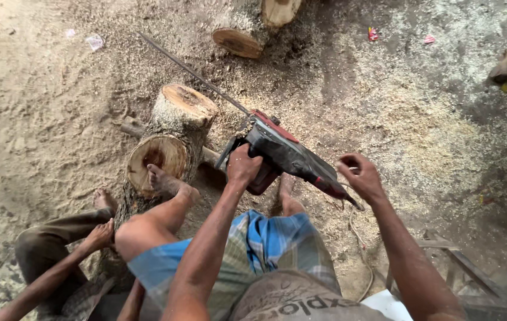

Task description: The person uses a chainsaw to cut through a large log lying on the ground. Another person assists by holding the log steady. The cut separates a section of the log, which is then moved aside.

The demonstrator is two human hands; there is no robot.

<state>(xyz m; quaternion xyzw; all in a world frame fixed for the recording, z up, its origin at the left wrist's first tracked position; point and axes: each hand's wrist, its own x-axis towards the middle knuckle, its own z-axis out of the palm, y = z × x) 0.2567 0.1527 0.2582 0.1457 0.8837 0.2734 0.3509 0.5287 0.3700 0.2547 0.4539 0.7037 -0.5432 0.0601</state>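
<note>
Sawdust-strewn ground fills the scene, pale shavings thickest at centre and right. A forked log lies left of centre, its two cut ends facing up, with the person's bare left foot planted on the nearer cut face; a second log lies at the far edge. Just right of the forked log sits a red and grey chainsaw, its long thin bar angled far-left above the wood. The left hand is wrapped tight around the saw's front handle, fingers curled closed. The right hand hovers at the rear grip, fingers loosely curled, touching or nearly so. At near left, a co-worker's hand rests against the person's knee.
</note>
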